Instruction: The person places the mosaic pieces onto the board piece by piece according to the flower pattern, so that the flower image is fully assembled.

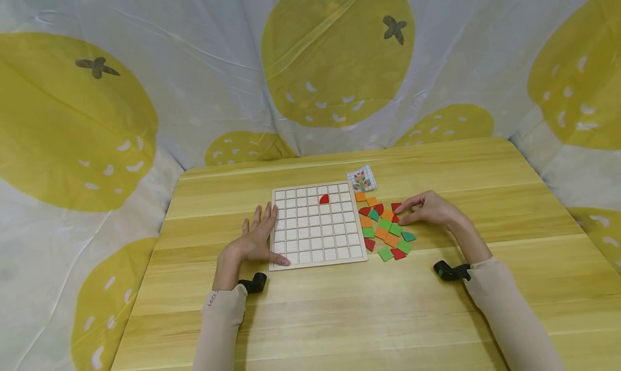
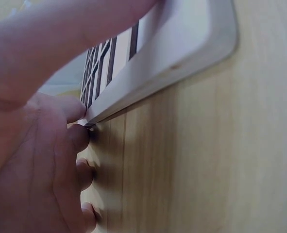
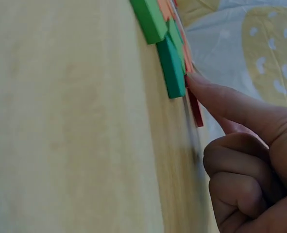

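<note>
A pale wooden grid board (image 1: 317,226) lies mid-table with one red quarter-circle tile (image 1: 324,199) set in its top row. My left hand (image 1: 254,240) rests flat along the board's left edge, fingers straight, thumb on the near-left corner. In the left wrist view the fingertips (image 2: 77,138) touch the board's rim (image 2: 182,48). Right of the board lies a loose pile of orange, green and red tiles (image 1: 385,231). My right hand (image 1: 427,208) pinches a red tile (image 1: 395,212) at the pile's far right side. In the right wrist view a fingertip (image 3: 201,85) touches that thin red tile (image 3: 195,109) beside a green tile (image 3: 172,68).
A small pattern card (image 1: 361,179) lies just beyond the board's far right corner. The wooden table (image 1: 339,317) is backed and flanked by a draped cloth (image 1: 194,90) printed with yellow fruit.
</note>
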Tool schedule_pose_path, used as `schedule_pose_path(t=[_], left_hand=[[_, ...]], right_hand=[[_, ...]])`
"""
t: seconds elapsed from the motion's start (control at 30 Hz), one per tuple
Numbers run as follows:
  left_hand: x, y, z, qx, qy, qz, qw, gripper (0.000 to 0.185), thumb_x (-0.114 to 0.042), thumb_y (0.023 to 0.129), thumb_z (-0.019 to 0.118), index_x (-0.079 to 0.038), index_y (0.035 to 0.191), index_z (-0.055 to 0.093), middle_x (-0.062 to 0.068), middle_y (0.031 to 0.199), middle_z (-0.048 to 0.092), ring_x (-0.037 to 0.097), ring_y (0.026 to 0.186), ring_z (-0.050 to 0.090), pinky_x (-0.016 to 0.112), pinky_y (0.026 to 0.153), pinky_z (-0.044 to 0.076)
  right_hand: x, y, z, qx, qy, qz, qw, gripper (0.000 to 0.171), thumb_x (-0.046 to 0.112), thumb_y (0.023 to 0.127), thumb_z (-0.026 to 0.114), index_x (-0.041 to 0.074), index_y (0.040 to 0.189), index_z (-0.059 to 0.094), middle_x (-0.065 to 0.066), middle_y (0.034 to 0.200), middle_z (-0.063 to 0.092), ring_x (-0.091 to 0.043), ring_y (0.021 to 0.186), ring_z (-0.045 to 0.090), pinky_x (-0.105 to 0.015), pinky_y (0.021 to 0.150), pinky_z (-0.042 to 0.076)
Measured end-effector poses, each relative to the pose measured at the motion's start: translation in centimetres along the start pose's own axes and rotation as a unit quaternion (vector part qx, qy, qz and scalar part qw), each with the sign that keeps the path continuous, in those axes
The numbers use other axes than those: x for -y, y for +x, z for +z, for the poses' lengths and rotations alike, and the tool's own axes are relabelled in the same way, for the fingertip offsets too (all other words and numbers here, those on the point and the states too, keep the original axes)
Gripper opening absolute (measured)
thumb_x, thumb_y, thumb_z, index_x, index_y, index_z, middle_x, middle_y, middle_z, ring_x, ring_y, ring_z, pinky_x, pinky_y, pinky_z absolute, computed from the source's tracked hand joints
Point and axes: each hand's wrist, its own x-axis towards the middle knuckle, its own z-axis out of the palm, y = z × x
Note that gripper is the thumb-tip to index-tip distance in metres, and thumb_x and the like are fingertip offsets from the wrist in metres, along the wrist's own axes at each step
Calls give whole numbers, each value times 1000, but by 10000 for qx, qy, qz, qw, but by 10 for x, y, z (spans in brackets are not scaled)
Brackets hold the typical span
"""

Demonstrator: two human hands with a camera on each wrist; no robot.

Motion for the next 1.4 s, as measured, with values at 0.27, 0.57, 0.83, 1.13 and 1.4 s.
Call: schedule_pose_path(t=[0.27,0.57,0.83,1.13,1.4], left_hand=[[1,-1,-1,-9,1,19,10000,145,-49,73,92,-5,165,-11,16,171,-25,40,157,-29,70,123,-16],[0,-1,-1,-9,22,11,10000,144,-48,73,92,-5,165,-11,16,171,-25,40,157,-29,70,123,-16],[-1,-2,-1,-35,-22,12,10000,144,-48,73,92,-5,165,-11,16,171,-24,40,157,-28,70,123,-16],[0,-2,1,-65,-29,-7,10000,144,-47,73,92,-6,165,-10,16,172,-24,39,157,-28,69,123,-16],[0,-2,0,-54,-30,5,10000,143,-47,73,92,-5,165,-9,16,172,-23,40,157,-28,69,123,-16]], right_hand=[[-1,1,1,-116,166,-132,9997,36,15,84,86,0,115,77,-8,102,80,-2,62,36,-23,60,32],[-1,1,0,-475,106,-190,9986,32,17,88,83,-1,114,78,-7,89,80,-2,57,38,-24,55,31],[0,6,-2,-574,-34,-190,9982,30,21,90,82,2,113,79,-5,72,73,-2,57,40,-23,57,31],[0,8,-2,-684,207,-216,9972,31,18,91,81,-4,113,77,2,56,56,-4,52,26,-26,53,27],[3,10,3,-612,-60,-193,9979,33,20,85,86,3,112,79,6,71,70,-7,55,28,-25,53,23]])
